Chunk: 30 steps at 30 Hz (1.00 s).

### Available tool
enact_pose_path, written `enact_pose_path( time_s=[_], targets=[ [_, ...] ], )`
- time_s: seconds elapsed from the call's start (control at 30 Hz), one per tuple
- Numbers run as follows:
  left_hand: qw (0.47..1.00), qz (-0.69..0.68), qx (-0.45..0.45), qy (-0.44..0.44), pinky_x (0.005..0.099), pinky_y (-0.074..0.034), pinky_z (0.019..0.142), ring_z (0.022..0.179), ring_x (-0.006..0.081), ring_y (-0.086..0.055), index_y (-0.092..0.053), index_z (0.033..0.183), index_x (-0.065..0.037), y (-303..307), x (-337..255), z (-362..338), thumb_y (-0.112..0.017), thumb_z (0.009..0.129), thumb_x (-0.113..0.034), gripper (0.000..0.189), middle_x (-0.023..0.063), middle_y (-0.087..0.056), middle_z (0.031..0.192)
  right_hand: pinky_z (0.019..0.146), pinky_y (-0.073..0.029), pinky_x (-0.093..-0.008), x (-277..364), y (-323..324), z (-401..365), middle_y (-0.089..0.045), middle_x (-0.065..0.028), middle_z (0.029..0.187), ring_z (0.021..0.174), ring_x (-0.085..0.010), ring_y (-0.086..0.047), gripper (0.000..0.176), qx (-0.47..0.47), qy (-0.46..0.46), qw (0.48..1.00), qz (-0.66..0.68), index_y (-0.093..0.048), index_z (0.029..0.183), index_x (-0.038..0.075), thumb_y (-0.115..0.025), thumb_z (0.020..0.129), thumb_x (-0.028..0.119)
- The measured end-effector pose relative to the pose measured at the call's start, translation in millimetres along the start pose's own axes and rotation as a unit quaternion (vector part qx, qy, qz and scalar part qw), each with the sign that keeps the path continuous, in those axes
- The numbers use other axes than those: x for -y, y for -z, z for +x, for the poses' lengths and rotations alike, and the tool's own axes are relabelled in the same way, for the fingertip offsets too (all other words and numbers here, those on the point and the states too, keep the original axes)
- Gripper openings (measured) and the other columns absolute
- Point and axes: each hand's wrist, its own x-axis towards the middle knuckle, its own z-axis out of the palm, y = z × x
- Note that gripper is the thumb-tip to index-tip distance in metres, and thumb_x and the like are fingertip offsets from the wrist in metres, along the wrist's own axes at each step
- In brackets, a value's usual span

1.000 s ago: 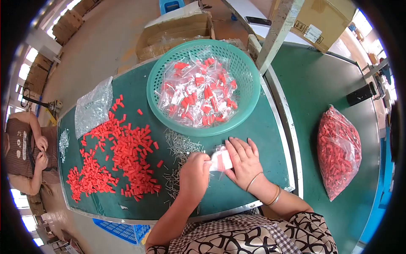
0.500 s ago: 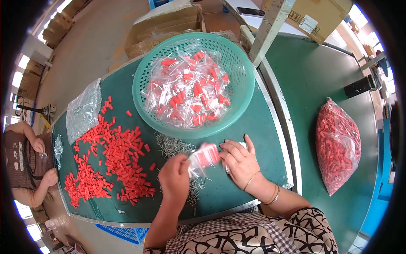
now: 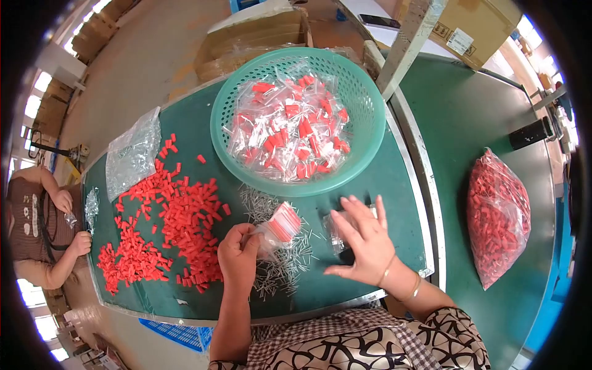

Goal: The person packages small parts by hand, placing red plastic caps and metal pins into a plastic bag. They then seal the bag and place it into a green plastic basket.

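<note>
My left hand (image 3: 239,254) pinches a bundle of small clear plastic bags (image 3: 285,223) whose edges show red and white stripes. The bundle is above a scattered heap of thin silver screws or nails (image 3: 285,265); their exact kind is too small to tell. My right hand (image 3: 364,246) is open, fingers spread, over a flat piece of clear plastic (image 3: 335,233) on the green table, partly covered by the hand. Left of my left hand lies a big spread of red tapered plastic plugs (image 3: 191,213).
A green perforated basket (image 3: 217,132) holds many filled clear bags with red pieces. An empty-looking plastic bag (image 3: 132,154) lies at the far left. A large bag of red plugs (image 3: 498,216) rests on the right-hand table. Another person (image 3: 38,228) sits at the left edge.
My right hand has moved away from the bag bundle and its fingers have spread. My left hand has shifted slightly left, still holding the bundle. The view has shifted a little.
</note>
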Motion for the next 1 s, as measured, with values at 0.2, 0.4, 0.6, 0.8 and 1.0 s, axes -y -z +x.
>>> enact_pose_path(
  time_s=[0.2,0.4,0.6,0.8,1.0],
  targets=[
    [0.999,-0.033,0.018,0.031,0.0237,-0.051,0.054,0.065,0.0078,-0.058,-0.058,0.092,0.005,10.6,-4.9,-8.6,-0.055,0.081,0.008,0.012,0.004,-0.061,0.078,0.099,-0.041,-0.0358,34.1,11.1,5.0,-0.045,-0.0214,0.132,0.122,-0.0302,-0.048,0.081,0.016,-0.081,0.878,0.471,-0.038,0.136,-0.001,-0.079,0.071,0.024],
    [0.982,-0.158,0.062,0.082,0.0238,-0.052,0.056,0.068,0.0118,-0.062,-0.057,0.093,0.004,26.3,-27.4,-45.0,-0.054,0.08,0.01,0.015,0.0093,-0.063,0.081,0.101,-0.039,-0.0375,51.6,-46.9,7.0,-0.039,-0.0144,0.139,0.125,-0.0245,-0.043,0.092,0.145,-0.219,0.523,0.811,-0.009,0.146,0.0,-0.071,0.082,0.024],
    [0.989,-0.111,0.067,0.078,0.0243,-0.051,0.063,0.074,0.0178,-0.065,-0.058,0.093,0.004,12.7,-17.9,-62.7,-0.06,0.081,0.005,0.012,0.0116,-0.066,0.086,0.104,-0.036,-0.0365,59.4,-62.1,2.3,-0.035,-0.0137,0.143,0.129,-0.0234,-0.039,0.099,0.193,-0.203,0.381,0.881,-0.011,0.147,0.003,-0.074,0.077,0.035],
    [0.928,0.276,0.035,-0.247,0.0346,-0.051,0.063,0.074,0.0306,-0.064,-0.059,0.092,-0.003,-5.2,-31.4,-63.9,-0.065,0.073,-0.003,0.02,0.0133,-0.064,0.091,0.102,-0.037,-0.0343,69.8,-57.2,2.1,-0.039,-0.0104,0.14,0.126,-0.0194,-0.041,0.086,0.143,-0.127,0.567,0.801,-0.025,0.143,0.003,-0.076,0.075,0.011],
    [0.896,0.275,0.028,-0.347,0.0375,-0.052,0.065,0.08,0.0317,-0.064,-0.058,0.095,-0.004,-20.1,-20.7,-58.1,-0.066,0.068,-0.002,0.028,0.0115,-0.064,0.094,0.099,-0.04,-0.03,74.8,-59.7,4.1,-0.051,-0.0101,0.125,0.113,-0.0151,-0.05,0.062,0.052,-0.182,0.558,0.808,-0.033,0.139,0.004,-0.063,0.085,0.0]
  ],
)
